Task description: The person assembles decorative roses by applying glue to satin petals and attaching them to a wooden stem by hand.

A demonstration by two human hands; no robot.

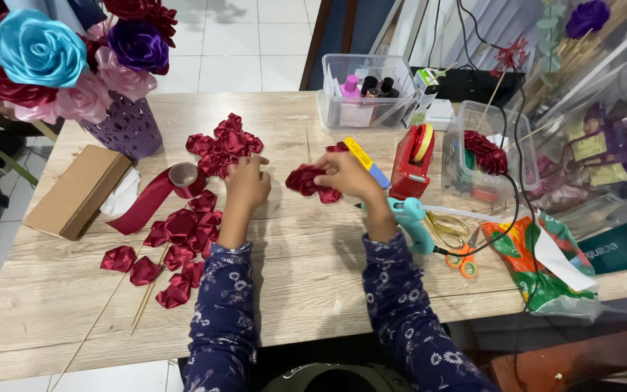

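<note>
- The pale wood-grain laminate bench (313, 290) is flat and hard under everything; its top looks smooth enough for cloth to slide on.
- At ten o'clock stands a purple cut-out vase (126, 125) of big satin roses in blue, pink, purple and red, stiff-looking and glossy.
- At eleven o'clock from the left hand lies a heap of dark red folded satin petals (223, 145); more lie at seven o'clock (loose, shiny, likely very light and quick to slip).
- A spool of dark red satin ribbon (180, 176) sits at nine o'clock, its tail trailing flat.
- The right hand (348, 174) is closed around a half-built dark red satin rose (310, 181), held just above the bench centre; soft and crushable, it is best pinched at the gathered base, not the outer folds.
- The left hand (247, 183) rests with fingers curled on the heap's near edge; whether it grips a petal, I cannot tell.
- At three o'clock lies a teal glue gun (411, 218), rigid plastic.
</note>
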